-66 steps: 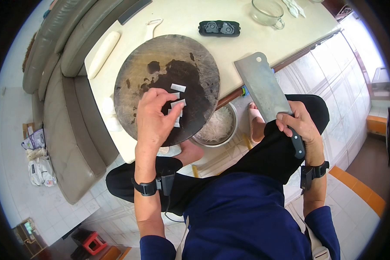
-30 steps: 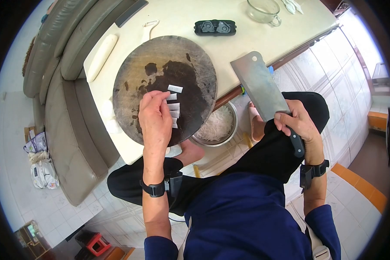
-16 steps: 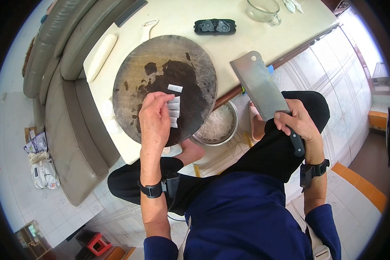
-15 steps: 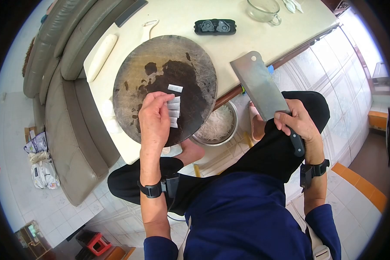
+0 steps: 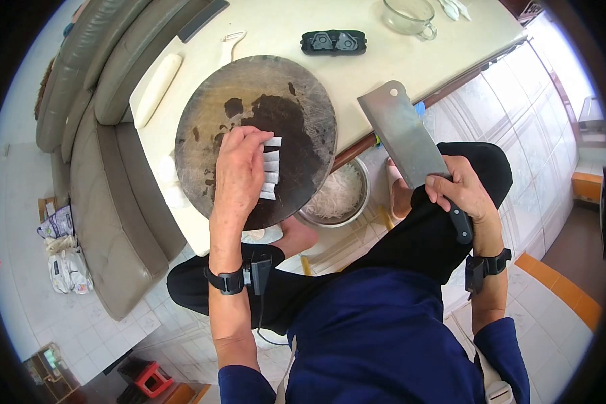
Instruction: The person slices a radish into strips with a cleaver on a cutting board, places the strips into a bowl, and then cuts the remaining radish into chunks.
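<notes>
My left hand (image 5: pixel 240 168) is over the round wooden chopping board (image 5: pixel 205 101), its thumb and fingertips pinched together at one end of a white radish slice (image 5: pixel 274 142). Below that slice, several more white slices (image 5: pixel 270 167) lie in an overlapping row, partly hidden by my fingers. Wet dark patches mark the board. My right hand (image 5: pixel 461 188) grips a cleaver (image 5: pixel 404 131) by its black handle, the broad blade held off to the right of the board, past the table edge.
A long peeled white radish (image 5: pixel 158 89) and a peeler (image 5: pixel 231 46) lie on the table (image 5: pixel 276 30). Farther back are a black case (image 5: pixel 334 42) and a glass cup (image 5: pixel 409 16). Beneath the table edge stands a metal bowl (image 5: pixel 365 202) of white shreds (image 5: pixel 337 194).
My left hand has moved slightly up the board to the top slice, which now sits a little lower and nearer the others. My right hand and the cleaver stay put.
</notes>
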Tool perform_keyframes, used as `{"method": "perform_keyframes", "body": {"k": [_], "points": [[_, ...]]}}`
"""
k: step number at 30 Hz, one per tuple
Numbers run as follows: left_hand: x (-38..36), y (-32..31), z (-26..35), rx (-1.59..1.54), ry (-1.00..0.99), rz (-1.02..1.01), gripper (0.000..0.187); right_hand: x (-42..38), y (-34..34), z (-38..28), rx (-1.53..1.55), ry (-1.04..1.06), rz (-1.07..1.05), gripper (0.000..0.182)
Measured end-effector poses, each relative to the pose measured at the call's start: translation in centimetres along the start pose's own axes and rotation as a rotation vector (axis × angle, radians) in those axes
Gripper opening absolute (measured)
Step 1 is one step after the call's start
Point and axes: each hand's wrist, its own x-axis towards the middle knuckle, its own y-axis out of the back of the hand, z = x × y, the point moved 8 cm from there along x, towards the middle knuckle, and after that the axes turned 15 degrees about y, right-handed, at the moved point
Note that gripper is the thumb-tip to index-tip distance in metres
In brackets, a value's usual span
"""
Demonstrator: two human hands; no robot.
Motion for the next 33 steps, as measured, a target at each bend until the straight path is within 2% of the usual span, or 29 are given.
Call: {"method": "perform_keyframes", "body": {"k": [10,26,29,31,33], "points": [[-0.3,-0.3,0.6,-0.021,-0.008,0.001,0.02,0.1,-0.1,0.2,-0.003,0.008,-0.019,0.015],[-1.2,-0.1,0.3,-0.053,0.061,-0.006,0.022,0.1,-0.3,-0.2,-0.021,0.018,-0.033,0.012],[-1.5,0.3,0.8,0.005,-0.009,0.04,0.024,0.0,0.0,-0.9,0.013,0.053,0.073,0.012],[-2.6,1.0,0.9,0.002,-0.005,0.153,0.026,-0.3,0.9,-1.8,-0.036,0.095,0.204,0.013],[-3.9,0.8,1.6,0.037,-0.054,0.215,0.027,0.2,0.5,-4.2,-0.11,0.116,0.157,0.012]]}}
